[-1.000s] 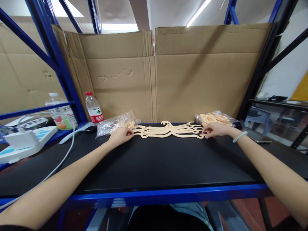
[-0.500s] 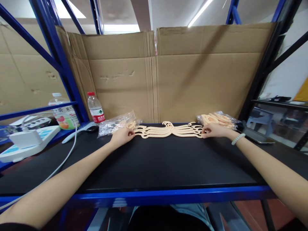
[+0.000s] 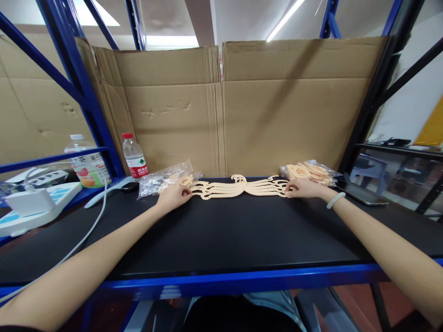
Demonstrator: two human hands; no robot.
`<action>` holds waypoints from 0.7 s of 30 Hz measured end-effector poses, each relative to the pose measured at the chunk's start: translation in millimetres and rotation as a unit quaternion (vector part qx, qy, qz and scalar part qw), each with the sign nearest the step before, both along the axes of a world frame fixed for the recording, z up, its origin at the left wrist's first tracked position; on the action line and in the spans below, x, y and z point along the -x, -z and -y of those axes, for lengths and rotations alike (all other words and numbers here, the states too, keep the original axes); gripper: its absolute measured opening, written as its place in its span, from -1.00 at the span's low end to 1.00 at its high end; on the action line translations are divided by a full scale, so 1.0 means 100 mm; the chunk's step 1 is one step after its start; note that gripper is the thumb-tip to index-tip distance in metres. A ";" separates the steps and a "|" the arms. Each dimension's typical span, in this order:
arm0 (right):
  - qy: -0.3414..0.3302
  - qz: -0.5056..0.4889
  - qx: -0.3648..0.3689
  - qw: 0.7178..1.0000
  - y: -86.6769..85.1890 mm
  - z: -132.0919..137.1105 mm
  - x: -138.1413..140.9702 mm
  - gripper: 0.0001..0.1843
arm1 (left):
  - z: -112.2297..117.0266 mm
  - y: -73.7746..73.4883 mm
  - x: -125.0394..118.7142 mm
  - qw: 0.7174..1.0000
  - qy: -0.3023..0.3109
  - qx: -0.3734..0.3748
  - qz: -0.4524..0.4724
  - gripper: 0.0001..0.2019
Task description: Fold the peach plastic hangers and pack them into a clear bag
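Observation:
A fanned stack of several cream-coloured clothes hangers [image 3: 224,190] lies flat on the black tabletop [image 3: 221,235], hooks pointing to the back. My left hand [image 3: 174,196] pinches the left ends of the hangers, thumb and forefinger together. At the opposite ends my right hand [image 3: 303,188], with a pale bead bracelet on its wrist, is likewise closed on the hangers. Behind my left hand lies a clear plastic bag [image 3: 161,179] with cream pieces in it. Another bag of cream hangers [image 3: 309,171] sits just behind my right hand. My fingers partly hide the hanger tips.
Cardboard sheets [image 3: 294,110] wall off the back. On the left stand a red-capped water bottle [image 3: 134,156], a larger bottle [image 3: 88,166], a brush [image 3: 110,190] and a power strip [image 3: 44,203] with a white cable. A dark phone-like device [image 3: 363,192] lies at right.
The view has shifted slightly, so everything appears a little further left. Both hands keep hold of the hanger ends, and the stack looks the same.

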State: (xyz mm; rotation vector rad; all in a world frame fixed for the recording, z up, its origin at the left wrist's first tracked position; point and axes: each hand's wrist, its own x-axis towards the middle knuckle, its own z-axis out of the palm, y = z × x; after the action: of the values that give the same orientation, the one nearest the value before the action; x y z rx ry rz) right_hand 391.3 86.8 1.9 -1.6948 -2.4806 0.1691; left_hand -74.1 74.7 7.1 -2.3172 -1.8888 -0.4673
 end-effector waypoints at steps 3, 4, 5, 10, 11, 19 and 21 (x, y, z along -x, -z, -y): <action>-0.009 -0.001 0.008 1.000 0.00 0.00 0.00 -0.63 | 0.00 0.00 0.00 1.000 0.001 0.001 0.000 -0.74; -0.007 -0.001 0.009 1.000 0.00 0.00 0.00 -0.63 | 0.00 0.00 0.00 1.000 0.002 0.001 -0.001 -0.75; -0.005 -0.001 0.010 1.000 0.00 0.01 0.01 -0.64 | 0.01 0.00 0.00 1.000 0.004 0.001 -0.003 -0.75; -0.001 -0.006 0.018 1.000 -0.03 0.05 0.05 -0.65 | 0.03 -0.01 -0.01 1.000 0.011 0.001 -0.004 -0.78; -0.002 -0.006 0.020 1.000 -0.03 0.06 0.06 -0.65 | 0.04 -0.01 -0.01 1.000 0.012 0.001 -0.003 -0.79; 0.006 -0.020 0.013 1.000 -0.03 0.06 0.06 -0.66 | -0.01 0.02 -0.01 0.999 0.031 -0.011 0.044 -0.77; 0.022 -0.041 0.033 0.998 -0.03 0.06 0.06 -0.66 | -0.01 0.01 -0.01 0.997 0.042 -0.017 0.062 -0.74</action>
State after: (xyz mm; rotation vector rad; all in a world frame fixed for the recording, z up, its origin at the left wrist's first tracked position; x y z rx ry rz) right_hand 385.1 80.6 4.6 -1.7286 -2.4029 0.3131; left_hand -72.7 75.8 6.4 -2.4045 -1.8245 -0.6631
